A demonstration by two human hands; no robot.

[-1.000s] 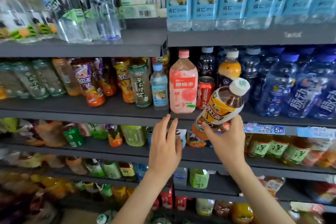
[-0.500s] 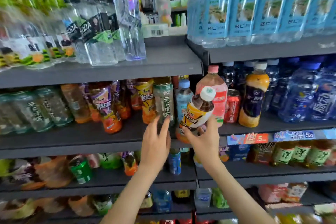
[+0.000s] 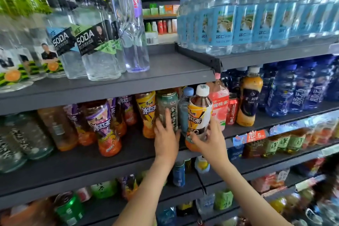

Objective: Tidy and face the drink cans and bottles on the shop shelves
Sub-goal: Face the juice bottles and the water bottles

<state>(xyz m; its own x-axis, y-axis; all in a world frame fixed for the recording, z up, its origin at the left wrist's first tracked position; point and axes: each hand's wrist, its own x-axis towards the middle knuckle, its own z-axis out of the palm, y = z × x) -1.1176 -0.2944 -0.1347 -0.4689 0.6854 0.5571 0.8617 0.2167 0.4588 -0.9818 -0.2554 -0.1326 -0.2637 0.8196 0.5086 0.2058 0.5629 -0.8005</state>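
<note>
Dark grey shop shelves [image 3: 91,167] fill the view, crowded with drinks. Above and to the right of the hands, large blue-labelled water bottles [image 3: 244,24] stand in an even row, labels forward, and this part looks finished. Above and to the left, clear soda water bottles [image 3: 97,47] sit less squarely. To the left of the left hand, purple-labelled iced tea bottles [image 3: 102,126] lean and turn at different angles, so that stretch appears undone. The left hand [image 3: 166,139] lies flat with straight fingers against a green tea bottle [image 3: 167,101], steadying it or pushing it aside. Just to its right, the right hand [image 3: 211,141] curls its fingers around the lower half of a yellow-labelled iced tea bottle [image 3: 199,115], upright at the shelf's front edge, label facing out; whether its base rests on the shelf cannot be told. Behind that hand stands a pink peach drink bottle [image 3: 220,104], and beyond it a red can [image 3: 232,110]. The task seems partway through.
</note>
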